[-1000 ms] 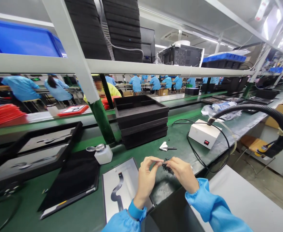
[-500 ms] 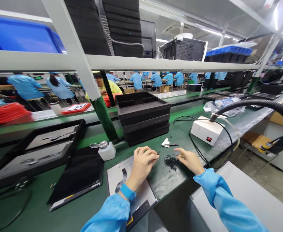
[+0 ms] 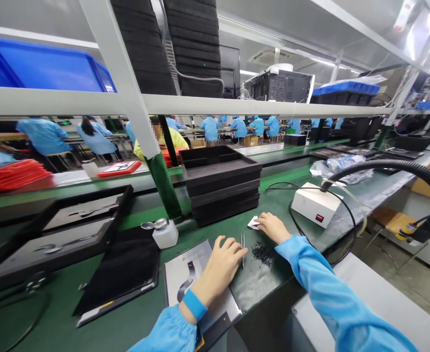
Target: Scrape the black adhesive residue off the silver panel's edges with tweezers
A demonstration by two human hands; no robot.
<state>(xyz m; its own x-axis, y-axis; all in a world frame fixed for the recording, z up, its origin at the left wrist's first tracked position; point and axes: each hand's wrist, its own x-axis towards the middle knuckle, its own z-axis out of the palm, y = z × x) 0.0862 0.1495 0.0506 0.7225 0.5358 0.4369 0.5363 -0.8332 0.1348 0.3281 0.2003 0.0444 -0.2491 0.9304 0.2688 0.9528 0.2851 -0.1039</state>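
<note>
My right hand (image 3: 272, 228) has its fingertips closed on a small white folded wipe (image 3: 253, 223) on the green bench. My left hand (image 3: 222, 264) hovers over the right side of a flat display panel (image 3: 180, 264), fingers apart, with nothing visible in them. A dark curved flex cable (image 3: 189, 281) lies on the panel's pale back. Just beside my left fingertips is a pair of tweezers (image 3: 243, 244), tips pointing away from me. A heap of small black scraps (image 3: 261, 254) lies between my hands.
A white bottle with a metal cap (image 3: 165, 233) stands left of the panel. Black trays (image 3: 222, 195) are stacked behind. To the right are a white box with a red switch (image 3: 315, 205) and a black hose (image 3: 391, 159). A dark panel (image 3: 119, 269) lies left.
My right hand has moved away from the scraps to the white wipe and closed on it. The tweezers now show beside my left hand, whose fingers have spread from a pinch.
</note>
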